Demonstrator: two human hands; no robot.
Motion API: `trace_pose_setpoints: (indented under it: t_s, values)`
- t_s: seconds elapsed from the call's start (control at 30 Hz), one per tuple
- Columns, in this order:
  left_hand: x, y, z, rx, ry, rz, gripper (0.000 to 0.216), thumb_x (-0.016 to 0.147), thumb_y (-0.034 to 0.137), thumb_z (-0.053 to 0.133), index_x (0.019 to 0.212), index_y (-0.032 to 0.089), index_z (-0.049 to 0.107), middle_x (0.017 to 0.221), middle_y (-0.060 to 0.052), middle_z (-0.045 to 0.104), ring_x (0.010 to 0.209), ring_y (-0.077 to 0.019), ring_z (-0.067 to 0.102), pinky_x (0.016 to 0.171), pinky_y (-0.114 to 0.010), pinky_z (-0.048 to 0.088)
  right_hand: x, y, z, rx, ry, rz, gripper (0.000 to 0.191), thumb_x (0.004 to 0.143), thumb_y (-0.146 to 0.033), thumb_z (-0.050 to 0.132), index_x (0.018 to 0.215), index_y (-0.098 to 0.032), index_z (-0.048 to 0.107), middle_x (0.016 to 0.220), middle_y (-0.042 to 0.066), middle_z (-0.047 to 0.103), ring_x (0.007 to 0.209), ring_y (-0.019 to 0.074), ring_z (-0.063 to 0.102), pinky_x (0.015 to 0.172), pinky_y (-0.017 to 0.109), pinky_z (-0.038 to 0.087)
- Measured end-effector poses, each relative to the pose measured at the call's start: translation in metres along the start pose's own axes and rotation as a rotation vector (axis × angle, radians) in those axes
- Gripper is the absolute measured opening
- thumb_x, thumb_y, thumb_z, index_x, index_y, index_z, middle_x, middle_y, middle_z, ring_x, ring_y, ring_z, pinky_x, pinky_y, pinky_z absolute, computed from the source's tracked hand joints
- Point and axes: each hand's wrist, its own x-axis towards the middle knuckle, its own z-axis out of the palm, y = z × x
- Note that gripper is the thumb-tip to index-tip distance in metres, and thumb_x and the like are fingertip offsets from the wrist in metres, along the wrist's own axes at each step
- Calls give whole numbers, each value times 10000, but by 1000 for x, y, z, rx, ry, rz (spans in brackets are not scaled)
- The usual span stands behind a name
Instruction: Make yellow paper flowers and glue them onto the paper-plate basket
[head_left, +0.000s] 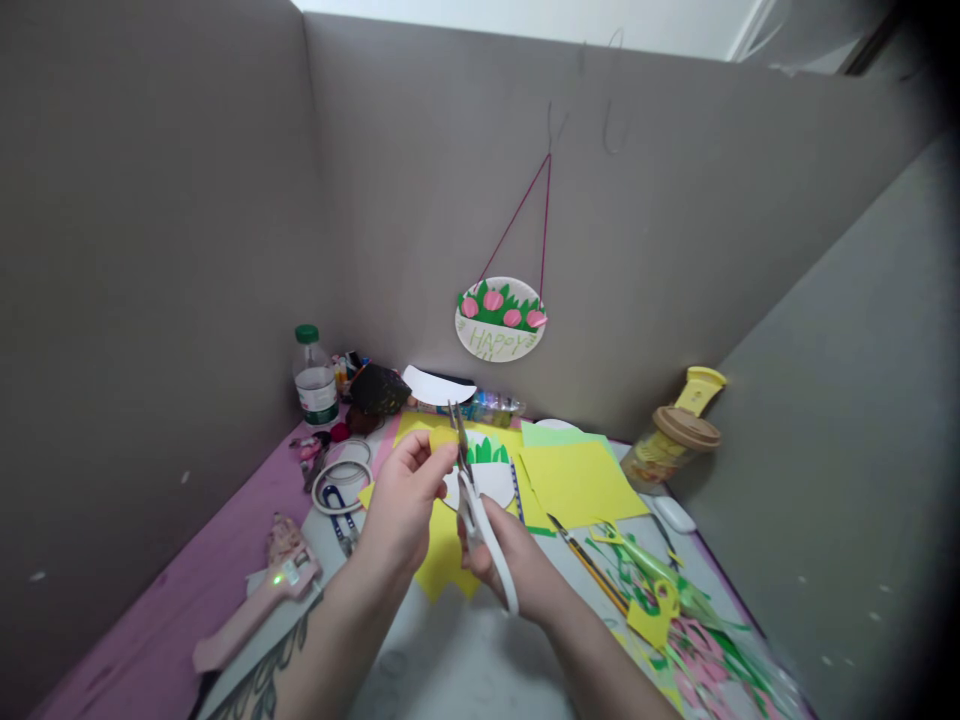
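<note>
Between thumb and fingers, my left hand pinches a small piece of yellow paper. My right hand grips white-handled scissors, whose blades point up and away, parted slightly beside the yellow paper. Whether the blades touch the paper I cannot tell. Partly hidden behind the hands lies a white paper-plate craft with green paper leaves. Yellow sheets lie to its right, and more yellow paper sits under it. A dark pencil with dots rests at the craft's right edge.
A finished plate with pink flowers hangs on the back wall. At left are a pink glue gun, a tape roll and a bottle. At right are a lidded cup and colourful paper scraps.
</note>
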Motion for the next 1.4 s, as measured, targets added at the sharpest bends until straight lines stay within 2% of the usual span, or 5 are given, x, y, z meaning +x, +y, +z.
trace_pose_setpoints:
  t_s: [0.17,0.6,0.97,1.4]
  values:
    - [0,1,0,7,4,-14,237,675,341,684,755,175,536,717,29,514,609,-67,424,510,-173,325,0,1,-1,9,1,-3,490,703,-643,555,822,-177,459,733,1,478,632,126,418,557,248,371]
    - [0,1,1,15,19,-16,239,666,353,688,751,176,553,712,20,530,600,-71,426,506,-181,321,-2,-6,-1,-20,-12,34,328,721,-472,570,809,-180,450,718,-7,466,617,120,410,558,247,366]
    - [0,2,2,17,3,-26,227,677,345,680,760,173,557,715,19,531,598,-69,415,510,-179,318,0,-2,-1,-31,-6,11,369,729,-525,555,816,-179,462,717,-3,477,629,128,424,563,251,375]
    - [1,5,1,21,21,-16,255,649,374,686,732,182,541,696,30,502,608,-86,429,507,-186,307,0,-11,-2,-42,6,35,290,701,-415,589,757,-183,424,698,-19,439,619,114,380,545,232,326]
